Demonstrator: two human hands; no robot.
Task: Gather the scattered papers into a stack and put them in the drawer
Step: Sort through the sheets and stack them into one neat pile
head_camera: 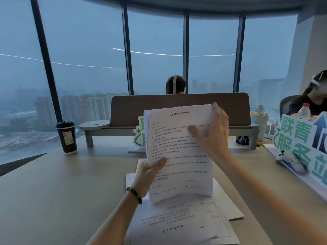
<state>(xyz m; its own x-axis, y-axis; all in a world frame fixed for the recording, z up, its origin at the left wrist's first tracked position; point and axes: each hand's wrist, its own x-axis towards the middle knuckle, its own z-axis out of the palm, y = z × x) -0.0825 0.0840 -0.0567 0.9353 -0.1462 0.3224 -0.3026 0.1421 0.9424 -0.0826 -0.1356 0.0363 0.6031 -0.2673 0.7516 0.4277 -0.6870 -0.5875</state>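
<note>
I hold a stack of printed white papers (178, 167) upright above the desk, its bottom edge resting on other sheets. My left hand (150, 171) grips the stack's left edge, thumb on the front page. My right hand (211, 131) grips the upper right edge, thumb across the front and fingers behind. More printed papers (178, 220) lie flat and overlapping on the beige desk (62, 191) beneath, reaching the near edge. No drawer is in view.
A dark paper coffee cup (66, 137) stands at the left. A brown desk divider on a grey shelf (180, 110) runs across the back. Green-lettered signs (300, 144) stand at the right, with a white toy (290, 159), bottles and two seated people beyond.
</note>
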